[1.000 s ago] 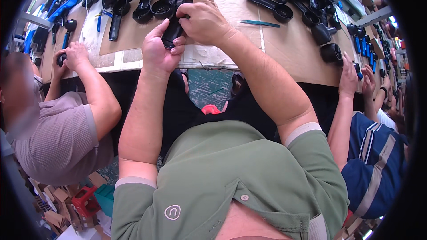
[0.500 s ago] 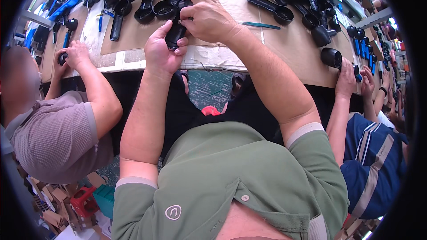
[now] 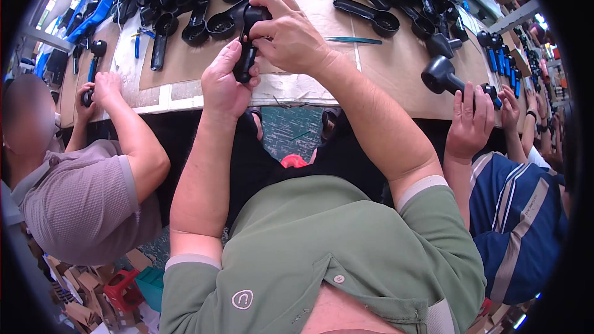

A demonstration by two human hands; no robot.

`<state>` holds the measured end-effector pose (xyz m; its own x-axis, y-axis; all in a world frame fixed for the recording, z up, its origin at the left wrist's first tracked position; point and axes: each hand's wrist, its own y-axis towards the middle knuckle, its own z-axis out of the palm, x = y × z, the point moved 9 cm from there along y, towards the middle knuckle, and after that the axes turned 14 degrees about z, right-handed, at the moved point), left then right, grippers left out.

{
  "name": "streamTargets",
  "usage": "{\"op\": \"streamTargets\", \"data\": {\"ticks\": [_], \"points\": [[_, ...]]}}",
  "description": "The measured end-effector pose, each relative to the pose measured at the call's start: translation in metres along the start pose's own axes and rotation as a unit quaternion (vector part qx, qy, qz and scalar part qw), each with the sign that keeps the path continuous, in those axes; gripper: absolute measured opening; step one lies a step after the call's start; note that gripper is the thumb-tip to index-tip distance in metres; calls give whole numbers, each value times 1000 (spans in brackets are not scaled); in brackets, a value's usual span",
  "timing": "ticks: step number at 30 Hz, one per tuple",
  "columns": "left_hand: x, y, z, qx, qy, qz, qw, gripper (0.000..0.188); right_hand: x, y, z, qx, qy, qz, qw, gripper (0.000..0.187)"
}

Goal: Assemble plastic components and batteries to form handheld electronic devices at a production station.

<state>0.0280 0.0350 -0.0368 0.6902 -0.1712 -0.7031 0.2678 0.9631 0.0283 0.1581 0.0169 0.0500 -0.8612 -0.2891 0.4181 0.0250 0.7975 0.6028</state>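
Note:
Above the near edge of the table I hold a black plastic handled housing (image 3: 245,67) with a thicker round head at its far end. My left hand (image 3: 224,83) is closed round its handle, the thumb lying along the side. My right hand (image 3: 292,36) grips the head end, with fingers bent over it and the thumb and index pressed close to the handle. What the right fingertips touch there is partly hidden. Just beyond my hands lies an open black half-shell (image 3: 221,25) with a round cup.
Several black housing shells (image 3: 371,17) are piled along the far side of the cardboard-covered table (image 3: 297,89). Thin teal tweezers (image 3: 354,41) lie to the right. A co-worker's hand (image 3: 94,89) is at the left; at the right, another's hand (image 3: 470,120) holds a black T-shaped device (image 3: 440,75).
The housing in my hands has turned more upright, its head now showing by my right fingers. At the right, the co-worker has lifted and swung their black device leftward.

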Motion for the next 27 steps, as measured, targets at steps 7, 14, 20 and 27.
{"op": "streamTargets", "data": {"ticks": [7,14,20,27], "points": [[9,10,-9,58,37,-52,996,25,12,-22,-23,-77,53,-26,995,7],[3,24,-23,62,122,-22,990,33,-63,-61,-59,-124,-112,139,976,14],[4,36,-9,101,163,18,981,39,-106,-79,-52,-43,-259,250,932,16],[-3,41,-12,136,210,47,967,50,-87,-74,-49,-50,-215,199,955,13]]}}
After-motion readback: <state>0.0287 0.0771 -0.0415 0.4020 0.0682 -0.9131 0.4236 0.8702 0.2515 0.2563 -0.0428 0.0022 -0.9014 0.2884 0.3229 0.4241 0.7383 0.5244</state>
